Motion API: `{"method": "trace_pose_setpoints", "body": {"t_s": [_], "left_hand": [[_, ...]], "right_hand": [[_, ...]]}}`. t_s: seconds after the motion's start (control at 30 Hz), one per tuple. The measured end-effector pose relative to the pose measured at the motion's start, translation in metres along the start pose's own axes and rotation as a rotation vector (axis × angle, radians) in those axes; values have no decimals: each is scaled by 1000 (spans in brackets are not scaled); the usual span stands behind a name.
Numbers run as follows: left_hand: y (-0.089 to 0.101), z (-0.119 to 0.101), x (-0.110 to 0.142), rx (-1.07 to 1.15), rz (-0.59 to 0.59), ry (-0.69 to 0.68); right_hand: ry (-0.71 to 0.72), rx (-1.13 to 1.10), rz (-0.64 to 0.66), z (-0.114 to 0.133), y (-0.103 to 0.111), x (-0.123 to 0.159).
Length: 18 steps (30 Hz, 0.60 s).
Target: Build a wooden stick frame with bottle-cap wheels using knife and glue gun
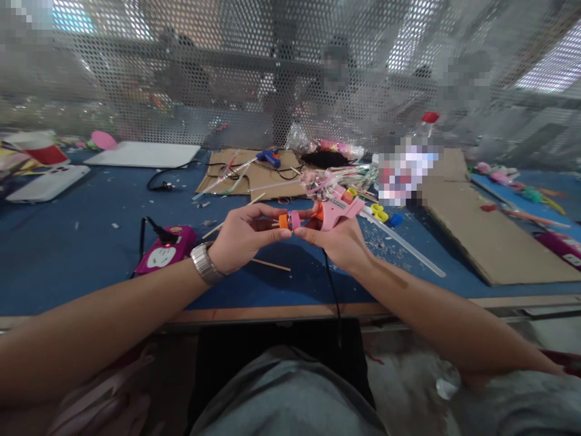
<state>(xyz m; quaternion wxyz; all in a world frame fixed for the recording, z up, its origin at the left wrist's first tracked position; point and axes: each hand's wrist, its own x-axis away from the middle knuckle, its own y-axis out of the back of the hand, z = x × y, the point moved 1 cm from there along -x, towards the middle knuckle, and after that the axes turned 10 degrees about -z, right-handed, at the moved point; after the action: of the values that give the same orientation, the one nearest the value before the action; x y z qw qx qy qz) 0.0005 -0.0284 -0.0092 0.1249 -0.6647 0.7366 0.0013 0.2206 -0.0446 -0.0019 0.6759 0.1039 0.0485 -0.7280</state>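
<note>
In front of me, just over the blue table point(109, 224), my hands meet around small plastic pieces. My left hand point(245, 235) is closed, its thumb and fingers pinching a small orange ring point(284, 221); a thin stick end shows beside it. Against the orange piece sits a pinkish-purple ring point(295, 220), touched by my right thumb. My right hand point(338, 242) is closed around a pink hot glue gun point(338, 213) with an orange nozzle, its black cord point(333, 281) hanging below. My right fingers are partly hidden behind it.
A purple power strip point(166, 249) stands at left. Behind lies cardboard point(272, 184) with a blue glue gun point(270, 158). A long translucent glue stick point(408, 245), yellow pieces point(379, 213) and scraps lie right, near a bottle point(415, 154) and more cardboard point(490, 236). Perforated metal point(254, 66) rises behind.
</note>
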Motion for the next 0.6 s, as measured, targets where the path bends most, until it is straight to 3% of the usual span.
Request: {"method": "trace_pose_setpoints", "body": {"t_s": [0.6], "left_hand": [[0, 0, 1, -30, 23, -70]], "right_hand": [[-15, -62, 30, -5, -1, -1]]}}
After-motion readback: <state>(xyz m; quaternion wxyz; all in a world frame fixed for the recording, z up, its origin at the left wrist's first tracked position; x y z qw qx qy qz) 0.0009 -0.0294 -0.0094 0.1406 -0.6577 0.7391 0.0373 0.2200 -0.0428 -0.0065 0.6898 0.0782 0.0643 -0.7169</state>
